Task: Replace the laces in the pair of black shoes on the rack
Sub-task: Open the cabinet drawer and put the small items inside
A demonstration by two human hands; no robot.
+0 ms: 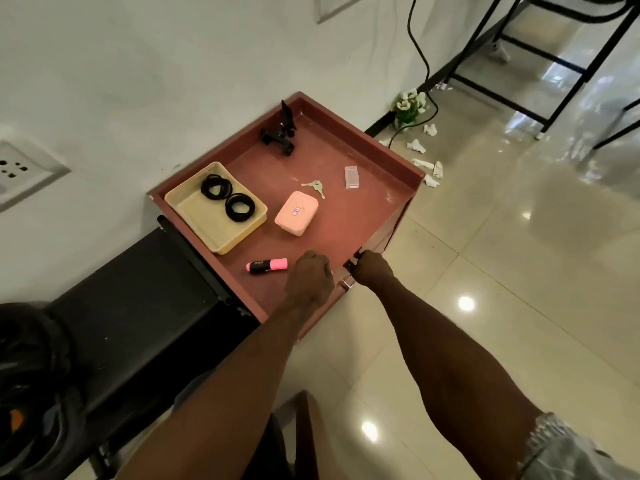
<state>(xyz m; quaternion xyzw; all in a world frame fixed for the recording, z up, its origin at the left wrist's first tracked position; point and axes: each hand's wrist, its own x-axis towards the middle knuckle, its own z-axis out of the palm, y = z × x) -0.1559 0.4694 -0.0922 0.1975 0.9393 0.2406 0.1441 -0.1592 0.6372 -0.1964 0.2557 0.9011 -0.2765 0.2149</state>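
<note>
Both hands are at the front edge of a reddish-brown cabinet [377,140] with a raised rim round its top. The right hand [372,270] is over the front corner, its fingers curled round something small and dark at the edge, probably a drawer pull or a key in a lock; the grip hides it, so I cannot tell which. The left hand [310,278] rests on the cabinet top with knuckles up and fingers tucked under; whether it holds anything I cannot tell.

The black shoes themselves are not clearly in view. A dark rack [138,289] stands just left of the cabinet, and a dark rounded shape at the lower left edge may be footwear, but it is too dim to say. Two coiled black laces [227,197] (they look like the replacements) lie in a shallow cream tray [221,237] on the cabinet top.

The likeliest trouble comes from the pull. If a drawer sticks and the right hand jerks it, the light things on top could slide: the pink highlighter [266,265] lies closest to the hands and rolls easily, and the keys [314,186] and pink case [296,213] sit loose. The rim should catch most of them. A hard tug could also shift the whole cabinet on the glossy floor [485,271], or pinch the left hand's fingers if they hang over the front edge.
</note>
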